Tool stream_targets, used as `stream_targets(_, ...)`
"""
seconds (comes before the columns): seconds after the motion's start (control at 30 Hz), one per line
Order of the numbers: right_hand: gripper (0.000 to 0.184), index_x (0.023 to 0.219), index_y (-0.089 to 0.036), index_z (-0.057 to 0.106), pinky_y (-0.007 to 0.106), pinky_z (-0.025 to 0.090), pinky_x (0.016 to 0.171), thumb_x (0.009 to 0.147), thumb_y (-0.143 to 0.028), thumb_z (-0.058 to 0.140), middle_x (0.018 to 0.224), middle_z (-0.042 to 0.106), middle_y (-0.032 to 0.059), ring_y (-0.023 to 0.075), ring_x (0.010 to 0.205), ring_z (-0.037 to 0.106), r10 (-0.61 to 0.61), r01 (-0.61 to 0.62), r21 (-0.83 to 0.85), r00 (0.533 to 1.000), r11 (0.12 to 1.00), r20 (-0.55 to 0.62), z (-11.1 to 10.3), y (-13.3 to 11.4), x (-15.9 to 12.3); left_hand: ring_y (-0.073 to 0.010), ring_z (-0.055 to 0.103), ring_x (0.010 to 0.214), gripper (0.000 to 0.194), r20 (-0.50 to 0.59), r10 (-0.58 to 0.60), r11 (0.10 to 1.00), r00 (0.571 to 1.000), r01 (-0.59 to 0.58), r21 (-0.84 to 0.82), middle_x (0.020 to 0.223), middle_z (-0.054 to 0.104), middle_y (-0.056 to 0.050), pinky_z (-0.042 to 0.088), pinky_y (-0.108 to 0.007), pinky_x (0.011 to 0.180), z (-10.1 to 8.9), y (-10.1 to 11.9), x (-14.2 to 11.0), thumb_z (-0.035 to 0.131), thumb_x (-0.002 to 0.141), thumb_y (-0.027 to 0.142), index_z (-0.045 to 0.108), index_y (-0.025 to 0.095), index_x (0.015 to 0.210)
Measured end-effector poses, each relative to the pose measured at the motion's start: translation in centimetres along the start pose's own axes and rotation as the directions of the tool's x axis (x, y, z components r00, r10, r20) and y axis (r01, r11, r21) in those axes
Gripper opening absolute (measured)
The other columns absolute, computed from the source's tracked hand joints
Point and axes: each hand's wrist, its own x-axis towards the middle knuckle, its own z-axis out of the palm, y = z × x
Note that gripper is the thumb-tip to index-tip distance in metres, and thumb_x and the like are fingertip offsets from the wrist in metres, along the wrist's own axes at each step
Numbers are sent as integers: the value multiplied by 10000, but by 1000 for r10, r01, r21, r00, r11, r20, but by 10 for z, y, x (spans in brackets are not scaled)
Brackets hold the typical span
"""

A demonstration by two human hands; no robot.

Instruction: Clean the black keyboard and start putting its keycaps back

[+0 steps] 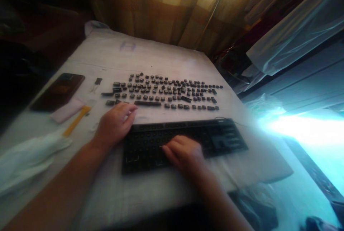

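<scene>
White cloth [32,157]: crumpled at the table's near left, apart from both hands.
Phone [57,91]: dark and flat, lying beyond the cloth.
Yellow strip [76,120]: slanted, beside a pink piece [68,111].
Left hand [115,119]: fingers loosely curled, thumb lying close to them, forearm angling in from the lower left; it sits by the keyboard's far left corner. Whether it pinches anything cannot be told.
Loose keycaps [162,99]: set out in rough rows beyond the keyboard; probably light, hard and easily scattered, best taken singly by opposite sides. The long bar [147,103] likely suits a hold near its middle.
Keyboard [209,139]: black, lying flat on the table nearer the person than the rows; likely stiff and fairly light, steadied best by its frame edges, with its key positions probably more delicate.
Right hand [185,152]: over the keyboard's middle, knuckles up, fingers bent and bunched, tips pointing left and down; blur hides whether they grip a keycap.
Cable [221,118]: thin, by the keyboard's far right edge.
</scene>
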Motion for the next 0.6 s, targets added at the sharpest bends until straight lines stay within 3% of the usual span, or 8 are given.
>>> stream_targets(0.33, 234, 812, -189, 665, 255, 454, 659, 994, -200, 517, 778, 672, 38, 151, 709, 611, 52, -56, 47, 996, 997, 78, -3, -3, -2, -203, 662, 778, 283, -19, 28, 1000, 999, -28, -9, 966, 702, -75, 537, -335, 744, 2, 0, -1, 455, 948, 306, 678, 162, 1047)
stream_targets(0.6, 188, 881, -188, 680, 260, 498, 700, 978, -170, 520, 829, 696, 53, 162, 760, 643, 50, -56, 65, 995, 996, 90, -3, -4, -3, -207, 665, 794, 278, 3, 9, 1000, 1000, -9, -18, 975, 700, -69, 539, -342, 756, 0, 0, -1, 456, 944, 312, 671, 178, 1059)
